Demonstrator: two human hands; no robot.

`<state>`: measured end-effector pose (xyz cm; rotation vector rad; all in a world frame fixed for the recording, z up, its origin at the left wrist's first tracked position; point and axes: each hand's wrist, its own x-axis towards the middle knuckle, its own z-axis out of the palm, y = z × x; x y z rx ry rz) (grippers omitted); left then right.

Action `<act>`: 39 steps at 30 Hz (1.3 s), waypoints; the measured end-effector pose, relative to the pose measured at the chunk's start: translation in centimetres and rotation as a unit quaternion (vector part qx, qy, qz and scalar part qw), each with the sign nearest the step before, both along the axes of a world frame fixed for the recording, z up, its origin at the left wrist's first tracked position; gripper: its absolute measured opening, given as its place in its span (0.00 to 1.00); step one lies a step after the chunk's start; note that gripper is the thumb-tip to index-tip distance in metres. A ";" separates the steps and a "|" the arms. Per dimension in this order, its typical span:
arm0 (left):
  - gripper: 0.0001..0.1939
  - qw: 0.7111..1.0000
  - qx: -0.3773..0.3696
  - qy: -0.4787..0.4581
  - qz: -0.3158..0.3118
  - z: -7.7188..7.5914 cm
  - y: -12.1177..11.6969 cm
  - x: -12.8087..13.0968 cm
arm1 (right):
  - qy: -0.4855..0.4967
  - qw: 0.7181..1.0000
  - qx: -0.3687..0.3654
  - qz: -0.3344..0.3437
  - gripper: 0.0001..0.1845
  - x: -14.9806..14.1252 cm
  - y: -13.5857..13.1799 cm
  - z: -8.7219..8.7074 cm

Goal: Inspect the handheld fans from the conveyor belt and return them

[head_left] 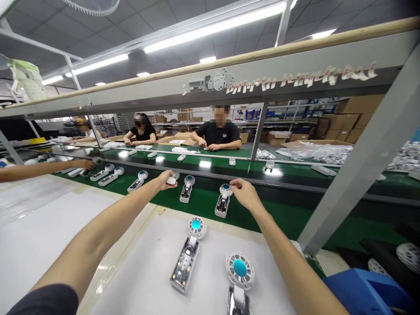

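On the green belt (200, 204), my left hand (164, 180) is closed on a white handheld fan (172, 179); the fingers cover much of it. Further right, my right hand (245, 192) has its thumb and fingertips at the round head of another handheld fan (222, 204), whose open handle shows a circuit board. Between my hands lies a similar fan (186, 192). Nearer to me, on the white worktop, are a fan with a blue hub (184, 264) and a second fan (240, 269), cut off by the frame's lower edge.
Several more fans (111, 176) lie along the belt at left, where a co-worker's hand (84, 164) reaches in. A slanted grey post (357, 153) and a blue bin (364, 291) stand at right. An overhead shelf (131, 97) crosses above. People sit across the line.
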<state>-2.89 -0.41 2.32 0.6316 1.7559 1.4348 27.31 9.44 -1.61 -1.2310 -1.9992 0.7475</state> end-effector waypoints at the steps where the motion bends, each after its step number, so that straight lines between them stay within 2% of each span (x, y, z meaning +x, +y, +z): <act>1: 0.19 0.999 0.020 -0.015 -0.020 0.6 -0.2 0.9 | 0.017 1.000 0.004 0.009 0.09 -0.1 -0.3 0.4; 4: 0.16 0.989 0.103 -0.041 -0.096 2.0 -1.3 4.4 | 0.065 0.997 0.018 0.033 0.11 -0.5 -1.5 2.0; 6: 0.16 0.972 0.180 -0.048 -0.144 2.9 -2.5 7.3 | 0.098 0.994 0.025 0.047 0.14 -0.5 -2.8 3.3; 10: 0.34 0.930 0.297 -0.057 -0.209 4.2 -5.4 12.8 | 0.164 0.981 0.039 0.094 0.30 -0.1 -5.9 6.1; 12: 0.42 0.907 0.343 -0.056 -0.236 4.2 -6.6 14.8 | 0.208 0.968 0.045 0.134 0.36 0.3 -7.7 7.4; 14: 0.45 0.890 0.370 -0.049 -0.261 3.8 -7.5 16.1 | 0.249 0.951 0.055 0.175 0.39 0.6 -9.4 8.3; 17: 0.42 0.882 0.367 -0.026 -0.295 2.6 -8.4 17.0 | 0.270 0.935 0.081 0.215 0.37 0.9 -11.3 9.1; 19: 0.39 0.874 0.370 0.001 -0.314 1.7 -8.8 17.3 | 0.269 0.932 0.108 0.219 0.35 1.1 -12.0 9.4; 22: 0.36 0.869 0.363 0.036 -0.335 0.6 -9.3 17.5 | 0.257 0.934 0.142 0.205 0.33 1.4 -12.1 10.0; 25: 0.37 0.876 0.344 0.049 -0.335 0.0 -9.8 17.9 | 0.238 0.929 0.161 0.232 0.30 1.8 -11.7 10.4; 27: 0.38 0.877 0.348 0.055 -0.326 0.0 -10.1 18.0 | 0.230 0.922 0.184 0.250 0.27 1.9 -11.5 10.5; 30: 0.38 0.876 0.346 0.037 -0.334 0.1 -10.4 18.1 | 0.233 0.918 0.212 0.241 0.28 1.8 -11.3 10.3; 35: 0.38 0.873 0.342 -0.048 -0.345 0.9 -10.1 17.8 | 0.274 0.923 0.147 0.227 0.39 0.9 -11.1 9.4; 39: 0.41 0.884 0.334 -0.074 -0.318 1.7 -9.9 17.6 | 0.278 0.923 0.120 0.237 0.41 0.3 -11.2 8.9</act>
